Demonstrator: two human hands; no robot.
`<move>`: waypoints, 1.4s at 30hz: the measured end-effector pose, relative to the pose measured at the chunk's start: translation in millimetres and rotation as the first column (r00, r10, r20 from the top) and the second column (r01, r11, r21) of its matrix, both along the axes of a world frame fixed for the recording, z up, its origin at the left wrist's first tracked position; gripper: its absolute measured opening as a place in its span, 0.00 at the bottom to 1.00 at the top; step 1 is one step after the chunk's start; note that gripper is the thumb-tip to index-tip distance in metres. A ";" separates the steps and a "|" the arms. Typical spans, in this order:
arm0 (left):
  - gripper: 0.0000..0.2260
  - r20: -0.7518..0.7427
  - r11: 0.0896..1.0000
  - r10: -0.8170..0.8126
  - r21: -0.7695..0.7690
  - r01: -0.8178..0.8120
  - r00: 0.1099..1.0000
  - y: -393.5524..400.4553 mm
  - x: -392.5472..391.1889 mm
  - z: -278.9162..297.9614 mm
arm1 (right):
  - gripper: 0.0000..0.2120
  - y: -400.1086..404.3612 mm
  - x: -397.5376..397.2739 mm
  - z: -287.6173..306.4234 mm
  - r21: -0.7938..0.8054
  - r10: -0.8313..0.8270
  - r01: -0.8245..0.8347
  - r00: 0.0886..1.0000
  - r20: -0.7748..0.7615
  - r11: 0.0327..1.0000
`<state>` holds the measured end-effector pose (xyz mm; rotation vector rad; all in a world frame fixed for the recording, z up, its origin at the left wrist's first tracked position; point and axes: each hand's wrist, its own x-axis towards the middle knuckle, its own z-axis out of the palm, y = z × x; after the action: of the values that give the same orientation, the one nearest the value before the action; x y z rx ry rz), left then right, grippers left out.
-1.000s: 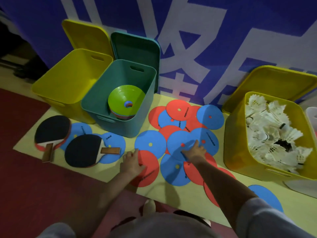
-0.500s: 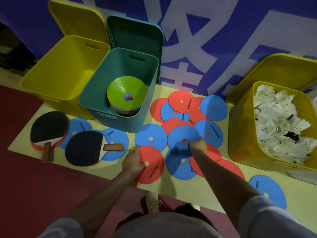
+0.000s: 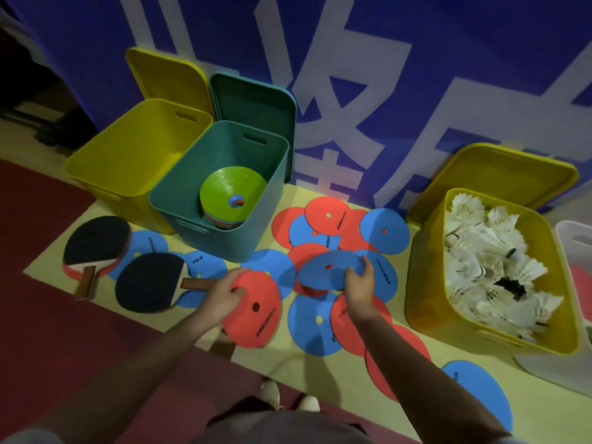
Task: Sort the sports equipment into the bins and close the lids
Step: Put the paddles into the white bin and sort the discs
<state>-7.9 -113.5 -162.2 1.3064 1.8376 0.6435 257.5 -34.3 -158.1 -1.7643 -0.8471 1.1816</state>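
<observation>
A disc in each hand
Your left hand [image 3: 221, 294] grips a red disc [image 3: 253, 310], right hand [image 3: 360, 283] a blue disc [image 3: 326, 270]; the teal bin [image 3: 192, 200] lies ahead-left, nearer your left.

Both bare forearms are extended forward and down from the bottom edge. Left hand [image 3: 224, 294] is curled, thumb on top, closed on something held (red disc). Right hand [image 3: 358, 283] is pinched shut likewise (blue disc), wrist bent slightly inward.
</observation>
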 end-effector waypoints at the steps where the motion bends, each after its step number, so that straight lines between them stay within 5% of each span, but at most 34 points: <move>1: 0.22 0.041 0.998 0.038 0.041 -0.039 0.998 3.9 0.5 14.9 | 0.25 7.5 1.0 8.0 0.004 -0.022 0.022 0.999 -0.047 1.000; 7: 0.21 0.349 0.904 0.172 0.315 -0.288 0.921 38.1 -17.4 98.9 | 0.25 48.8 -12.4 48.5 0.051 0.003 0.011 0.961 -0.278 0.999; 19: 0.16 0.468 0.800 0.220 0.415 -0.433 0.856 127.7 -142.1 149.3 | 0.22 95.8 -131.5 117.1 0.298 0.051 0.090 0.898 -0.437 0.950; 25: 0.18 0.493 0.777 0.291 0.378 -0.504 0.820 178.7 -248.6 145.1 | 0.25 102.9 -238.0 111.1 0.296 -0.016 0.143 0.918 -0.396 0.944; 35: 0.20 0.233 0.873 0.379 0.231 -0.429 0.896 257.4 -357.5 91.0 | 0.25 99.9 -322.4 82.7 0.238 -0.141 0.181 0.974 -0.177 0.954; 42: 0.22 0.353 0.947 0.312 -0.038 -0.319 0.882 312.4 -345.9 5.7 | 0.26 108.8 -322.0 68.4 0.174 -0.215 0.233 0.970 -0.116 0.957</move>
<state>-353.9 198.9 -156.5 0.8356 1.7521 1.0060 -64.5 74.5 -89.7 -1.5904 -0.6587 0.9964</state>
